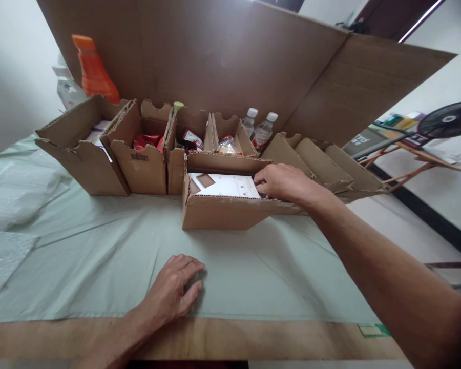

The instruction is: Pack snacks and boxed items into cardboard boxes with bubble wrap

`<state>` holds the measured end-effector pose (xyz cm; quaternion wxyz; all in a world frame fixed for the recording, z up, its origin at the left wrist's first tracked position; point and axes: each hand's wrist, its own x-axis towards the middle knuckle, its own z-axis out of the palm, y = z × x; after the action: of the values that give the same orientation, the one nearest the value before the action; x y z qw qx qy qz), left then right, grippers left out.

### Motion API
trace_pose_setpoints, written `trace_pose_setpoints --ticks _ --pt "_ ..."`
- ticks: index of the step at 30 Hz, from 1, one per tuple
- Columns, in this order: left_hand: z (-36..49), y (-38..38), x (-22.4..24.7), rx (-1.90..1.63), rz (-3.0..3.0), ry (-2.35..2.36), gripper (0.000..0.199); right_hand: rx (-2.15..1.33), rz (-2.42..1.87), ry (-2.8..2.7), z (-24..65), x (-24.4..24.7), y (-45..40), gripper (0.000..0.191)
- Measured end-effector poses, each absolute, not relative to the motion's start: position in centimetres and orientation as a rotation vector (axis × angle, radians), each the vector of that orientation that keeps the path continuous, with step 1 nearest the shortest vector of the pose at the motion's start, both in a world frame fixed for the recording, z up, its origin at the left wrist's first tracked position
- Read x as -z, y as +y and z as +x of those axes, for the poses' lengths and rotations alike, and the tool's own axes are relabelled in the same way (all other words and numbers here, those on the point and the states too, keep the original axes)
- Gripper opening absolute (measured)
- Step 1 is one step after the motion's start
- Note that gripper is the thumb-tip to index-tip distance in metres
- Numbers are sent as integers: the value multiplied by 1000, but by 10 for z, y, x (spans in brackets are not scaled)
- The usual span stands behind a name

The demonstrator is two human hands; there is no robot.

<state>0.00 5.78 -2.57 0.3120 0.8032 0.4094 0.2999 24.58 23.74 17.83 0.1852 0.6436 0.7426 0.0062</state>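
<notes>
My left hand [174,287] rests on the pale green cloth [138,241], fingers stretched out and thumb apart, with nothing in it. Ahead of it a long cardboard bin [223,212] stands crosswise in front of the row of bins. A white box [226,185] with a brown square on top lies inside it. At that box's right end, my right hand [280,182] reaches over the bin's rim with curled fingers closed on the box's edge. The fingertips are partly hidden inside the bin.
Behind stand cardboard bins [140,169] with red packets [148,142] and other goods. An orange bottle [96,72] and clear bottles [263,130] rise behind them, before a cardboard panel [223,66]. Bubble wrap [19,195] lies left; a fan [447,120] stands right.
</notes>
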Motion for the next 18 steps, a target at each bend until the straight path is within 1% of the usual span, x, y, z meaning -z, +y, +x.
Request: trace_pose_setpoints --ticks 10,14,18 --pt "-1 60 31 -839 2131 1076 26 -146 1969 2082 244 -176 228 28" --pt "1 61 31 -833 2125 1094 25 -133 2031 2100 245 -178 228 28" --pt "-5 59 18 -873 2014 1110 24 -141 2235 2324 262 -190 202 29"
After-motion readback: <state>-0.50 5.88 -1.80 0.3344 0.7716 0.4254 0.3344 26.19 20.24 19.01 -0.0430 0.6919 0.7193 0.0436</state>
